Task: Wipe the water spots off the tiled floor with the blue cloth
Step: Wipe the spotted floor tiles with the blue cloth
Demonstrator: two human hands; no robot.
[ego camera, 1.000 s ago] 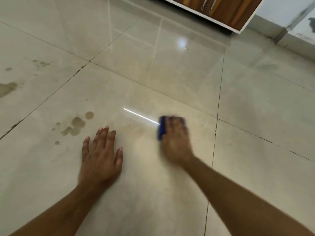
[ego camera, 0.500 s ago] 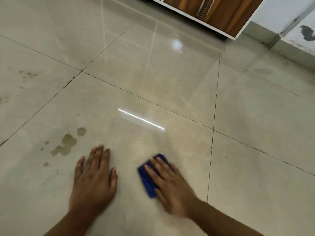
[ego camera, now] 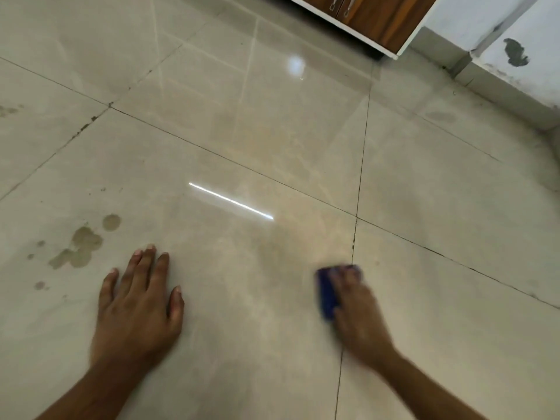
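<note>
Underfoot, glossy beige tiled floor [ego camera: 272, 131] is met by a wood-fronted cabinet [ego camera: 372, 16]. Water spots [ego camera: 80, 248] are seen beside the flattened, released left hand [ego camera: 138, 307]. The blue cloth [ego camera: 327, 291] is pressed down, blurred, by the right hand [ego camera: 359, 313] at a grout line.

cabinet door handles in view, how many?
2, both on the wooden cabinet at the top edge: one handle on the left, the other handle just right of it. Their tops are cut off; more may lie out of frame.
</note>
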